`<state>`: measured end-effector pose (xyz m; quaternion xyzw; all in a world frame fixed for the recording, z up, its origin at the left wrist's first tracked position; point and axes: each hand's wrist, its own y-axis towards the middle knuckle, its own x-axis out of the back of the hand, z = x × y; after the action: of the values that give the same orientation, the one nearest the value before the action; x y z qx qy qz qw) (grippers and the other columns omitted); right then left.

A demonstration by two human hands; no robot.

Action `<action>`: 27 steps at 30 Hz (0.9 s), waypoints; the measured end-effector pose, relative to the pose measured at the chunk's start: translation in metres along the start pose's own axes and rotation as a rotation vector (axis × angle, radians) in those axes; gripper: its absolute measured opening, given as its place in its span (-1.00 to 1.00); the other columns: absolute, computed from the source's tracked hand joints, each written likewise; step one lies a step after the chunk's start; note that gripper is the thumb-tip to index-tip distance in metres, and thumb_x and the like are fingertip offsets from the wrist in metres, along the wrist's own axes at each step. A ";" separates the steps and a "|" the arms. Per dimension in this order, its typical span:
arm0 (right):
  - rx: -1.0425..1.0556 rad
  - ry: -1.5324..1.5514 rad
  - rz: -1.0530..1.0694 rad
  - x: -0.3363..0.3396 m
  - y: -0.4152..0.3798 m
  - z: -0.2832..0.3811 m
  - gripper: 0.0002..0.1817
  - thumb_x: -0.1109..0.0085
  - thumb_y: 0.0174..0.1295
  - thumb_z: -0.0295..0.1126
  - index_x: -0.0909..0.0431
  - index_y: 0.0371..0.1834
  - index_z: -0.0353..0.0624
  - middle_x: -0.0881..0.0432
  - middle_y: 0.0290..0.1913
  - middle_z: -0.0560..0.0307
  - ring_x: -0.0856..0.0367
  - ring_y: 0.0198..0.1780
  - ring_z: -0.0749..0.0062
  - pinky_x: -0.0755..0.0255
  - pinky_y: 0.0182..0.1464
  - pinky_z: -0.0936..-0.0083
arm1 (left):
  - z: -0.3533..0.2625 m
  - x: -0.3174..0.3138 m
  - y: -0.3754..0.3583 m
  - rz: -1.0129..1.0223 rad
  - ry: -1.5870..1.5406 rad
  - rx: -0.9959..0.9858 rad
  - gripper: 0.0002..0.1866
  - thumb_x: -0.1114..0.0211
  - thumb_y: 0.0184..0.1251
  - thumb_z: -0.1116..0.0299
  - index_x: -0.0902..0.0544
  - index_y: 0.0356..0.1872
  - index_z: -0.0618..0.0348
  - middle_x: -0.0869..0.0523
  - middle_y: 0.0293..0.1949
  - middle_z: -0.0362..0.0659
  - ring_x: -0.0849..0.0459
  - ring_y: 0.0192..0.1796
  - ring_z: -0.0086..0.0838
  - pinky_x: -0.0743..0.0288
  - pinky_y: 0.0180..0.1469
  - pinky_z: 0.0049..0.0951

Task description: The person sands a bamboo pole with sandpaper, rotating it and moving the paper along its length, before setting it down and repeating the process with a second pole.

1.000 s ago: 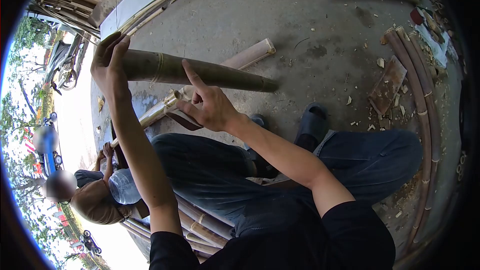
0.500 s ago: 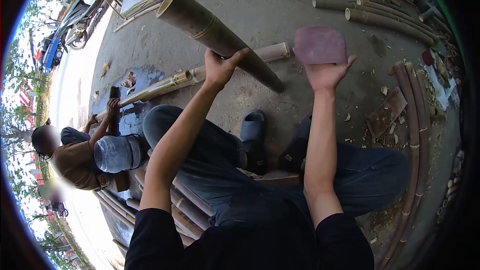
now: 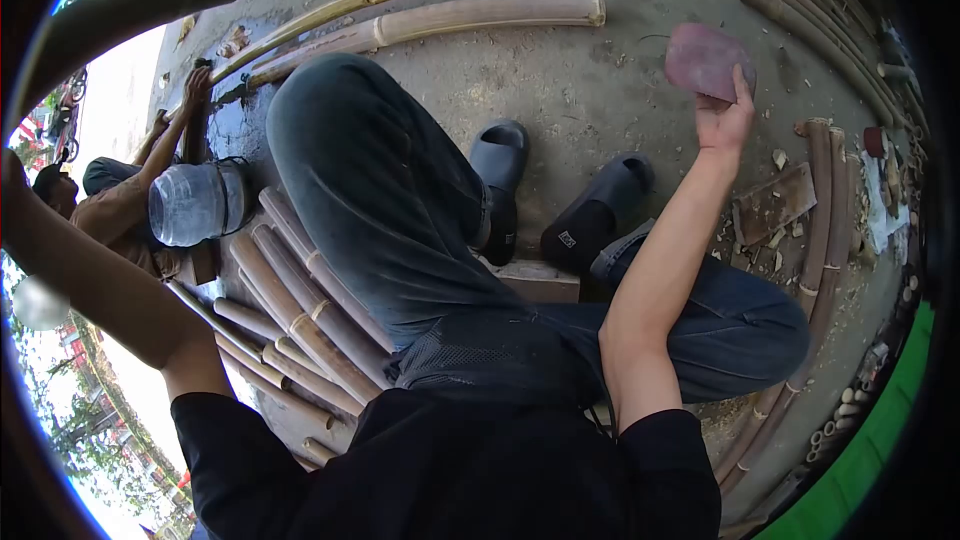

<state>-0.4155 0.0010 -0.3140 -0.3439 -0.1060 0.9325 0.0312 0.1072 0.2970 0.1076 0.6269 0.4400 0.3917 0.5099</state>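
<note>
My left arm reaches to the left edge, where my left hand [image 3: 12,185] is mostly cut off and its fingers are hidden. A thick bamboo pole [image 3: 150,10] is held up on that side, its rounded end pointing right and its other end lost at the dark border. On the other side, my right hand [image 3: 728,120] is closed on a reddish-pink sheet [image 3: 702,62], which looks like sandpaper. The thumb presses along the sheet's lower right part. Both the hand and the sheet are raised above the concrete floor.
Bamboo poles [image 3: 490,20] lie ahead, more [image 3: 310,315] beside my left leg and others [image 3: 820,210] at right. A co-worker [image 3: 120,210] sits at left, near a clear plastic jug [image 3: 190,202], holding a thinner bamboo pole [image 3: 310,28]. A flat brown board [image 3: 773,202] lies among chips.
The bamboo pole has swung from the centre to the far upper left with my left arm. My right hand has moved right, and its thumb now bends over the sheet. The view has tilted down.
</note>
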 end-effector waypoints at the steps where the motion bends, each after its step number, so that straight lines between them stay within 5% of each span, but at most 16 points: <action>1: -0.023 -0.015 -0.007 0.001 0.002 -0.005 -0.37 -0.30 0.41 -0.25 -0.36 0.49 -0.20 -0.50 0.42 -0.06 -0.46 0.45 0.03 -0.40 0.44 -0.04 | -0.004 0.020 0.001 -0.026 0.049 0.054 -0.58 -0.51 0.27 0.26 -0.60 -0.01 0.35 -0.70 -0.19 -0.01 -0.74 -0.22 -0.25 -0.70 -0.17 -0.26; 4: -0.054 -0.045 -0.044 0.004 0.002 -0.013 -0.37 -0.30 0.40 -0.27 -0.35 0.49 -0.20 -0.51 0.40 -0.04 -0.47 0.44 0.06 -0.39 0.43 -0.01 | -0.005 0.107 -0.036 0.060 0.088 0.214 -0.48 -0.55 0.24 0.19 -0.58 0.07 0.32 -0.72 -0.19 0.05 -0.78 -0.20 -0.21 -0.75 -0.11 -0.26; 6: -0.052 -0.108 -0.075 -0.004 0.001 -0.020 -0.38 -0.30 0.40 -0.27 -0.36 0.48 -0.18 -0.53 0.38 -0.01 -0.48 0.41 0.07 -0.39 0.42 0.02 | -0.002 0.167 -0.083 0.481 0.116 0.756 -0.50 -0.41 0.39 0.16 -0.68 0.14 0.43 -0.81 -0.02 0.03 -0.81 -0.02 -0.26 -0.67 0.15 -0.23; 8: -0.069 -0.157 -0.094 -0.004 0.006 -0.029 -0.39 -0.30 0.40 -0.28 -0.37 0.48 -0.17 -0.53 0.38 0.00 -0.49 0.40 0.08 -0.39 0.42 0.02 | 0.012 0.182 -0.152 0.425 0.385 0.961 -0.45 -0.49 0.34 0.33 -0.57 0.29 0.36 -0.77 -0.04 0.04 -0.80 -0.12 -0.30 -0.68 0.05 -0.34; 9: -0.095 -0.202 -0.110 -0.002 0.009 -0.032 -0.40 -0.29 0.41 -0.29 -0.37 0.47 -0.16 -0.53 0.38 0.02 -0.50 0.39 0.09 -0.38 0.41 0.03 | 0.007 0.172 -0.199 0.494 0.530 0.822 -0.36 -0.48 0.35 0.30 -0.48 0.38 0.34 -0.76 -0.02 0.04 -0.78 -0.14 -0.34 -0.66 0.02 -0.38; 10: -0.077 -0.204 -0.123 -0.004 0.017 -0.030 -0.40 -0.29 0.41 -0.29 -0.37 0.47 -0.16 -0.53 0.38 0.02 -0.50 0.39 0.09 -0.38 0.41 0.03 | 0.003 0.170 -0.240 0.549 0.497 1.091 -0.21 -0.53 0.31 0.21 -0.39 0.46 0.38 -0.71 0.07 0.09 -0.75 -0.02 -0.28 -0.61 0.12 -0.35; 12: -0.123 -0.300 -0.095 -0.010 0.041 -0.018 -0.40 -0.29 0.40 -0.29 -0.37 0.47 -0.14 -0.55 0.35 0.05 -0.51 0.37 0.12 -0.37 0.41 0.04 | 0.009 0.187 -0.322 0.724 0.706 1.229 0.01 -0.60 0.19 0.03 -0.29 0.52 0.42 -0.53 0.35 0.25 -0.58 0.32 -0.02 -0.42 0.39 -0.22; 14: -0.163 -0.394 -0.036 -0.006 0.088 0.015 -0.35 -0.33 0.38 -0.23 -0.37 0.49 -0.14 -0.55 0.36 0.06 -0.50 0.39 0.18 -0.36 0.42 0.09 | 0.004 0.192 -0.383 0.952 0.794 1.243 0.03 -0.54 0.23 0.02 -0.22 0.54 0.47 -0.56 0.29 0.42 -0.59 0.33 0.14 -0.40 0.41 -0.11; 16: -0.172 -0.780 -0.056 0.003 0.147 0.065 -0.33 -0.37 0.35 -0.17 -0.42 0.47 -0.16 -0.59 0.33 0.05 -0.57 0.33 0.20 -0.41 0.38 0.10 | 0.002 0.209 -0.438 1.111 0.824 1.289 0.01 -0.49 0.18 0.08 -0.21 0.53 0.48 -0.55 0.28 0.48 -0.55 0.35 0.28 -0.40 0.40 -0.02; 18: 0.012 -1.875 0.318 0.012 0.187 0.146 -0.42 -0.35 0.35 -0.15 -0.57 0.30 -0.33 -0.74 0.16 -0.08 -0.72 0.16 0.11 -0.54 0.23 0.22 | 0.032 0.304 -0.543 1.214 0.730 1.219 -0.14 -0.45 0.21 0.11 -0.36 0.46 0.40 -0.51 0.33 0.42 -0.54 0.33 0.31 -0.38 0.42 0.05; 19: 0.002 -2.471 0.639 -0.008 0.192 0.193 -0.46 -0.30 0.32 -0.21 -0.59 0.24 -0.39 -0.72 0.16 -0.28 -0.71 0.17 -0.04 -0.53 0.20 0.26 | 0.005 0.266 -0.524 1.552 0.880 1.018 -0.43 -0.41 0.31 0.28 -0.55 0.31 0.32 -0.56 0.34 0.23 -0.62 0.30 0.07 -0.47 0.37 -0.07; 20: 0.048 -2.789 0.511 -0.014 0.197 0.230 -0.52 -0.27 0.24 -0.30 -0.64 0.19 -0.36 -0.71 0.12 -0.36 -0.70 0.14 -0.17 -0.51 0.19 0.20 | -0.008 0.260 -0.529 1.599 0.903 1.022 -0.43 -0.41 0.31 0.29 -0.55 0.30 0.32 -0.56 0.34 0.22 -0.62 0.30 0.07 -0.47 0.37 -0.07; 21: -0.163 -2.694 0.500 -0.036 0.202 0.260 -0.60 -0.24 0.15 -0.35 -0.69 0.03 -0.34 -0.74 0.06 -0.29 -0.69 0.13 -0.17 -0.51 0.18 0.18 | -0.011 0.262 -0.537 1.591 0.904 1.075 -0.43 -0.41 0.31 0.29 -0.56 0.30 0.32 -0.57 0.34 0.22 -0.62 0.30 0.06 -0.47 0.37 -0.08; 23: 0.498 -2.598 0.457 -0.032 0.204 0.297 -0.66 -0.23 0.10 -0.34 -0.70 -0.14 -0.37 -0.76 -0.08 -0.29 -0.74 0.02 -0.11 -0.57 0.11 0.20 | -0.029 0.260 -0.546 1.575 0.910 1.165 -0.44 -0.40 0.31 0.29 -0.56 0.30 0.32 -0.57 0.34 0.22 -0.62 0.30 0.06 -0.47 0.36 -0.08; 26: 0.633 -1.969 0.273 -0.024 0.167 0.264 -0.72 -0.21 0.02 -0.34 -0.68 -0.29 -0.34 -0.75 -0.28 -0.20 -0.73 -0.18 -0.04 -0.57 -0.03 0.24 | -0.045 0.253 -0.549 1.572 0.930 1.245 -0.45 -0.40 0.32 0.30 -0.56 0.29 0.32 -0.57 0.33 0.21 -0.62 0.30 0.04 -0.47 0.36 -0.09; 27: 0.359 -2.121 0.424 -0.021 0.165 0.255 -0.75 -0.19 -0.04 -0.37 -0.66 -0.32 -0.29 -0.68 -0.42 -0.12 -0.67 -0.32 0.01 -0.53 -0.14 0.24 | -0.043 0.244 -0.551 1.579 0.939 1.248 -0.45 -0.40 0.32 0.30 -0.56 0.29 0.32 -0.57 0.33 0.21 -0.62 0.30 0.04 -0.47 0.36 -0.09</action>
<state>-0.5616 -0.2080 -0.1479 0.6314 0.1198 0.7429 -0.1873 0.0576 0.5924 -0.4166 0.6672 0.1865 0.5147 -0.5051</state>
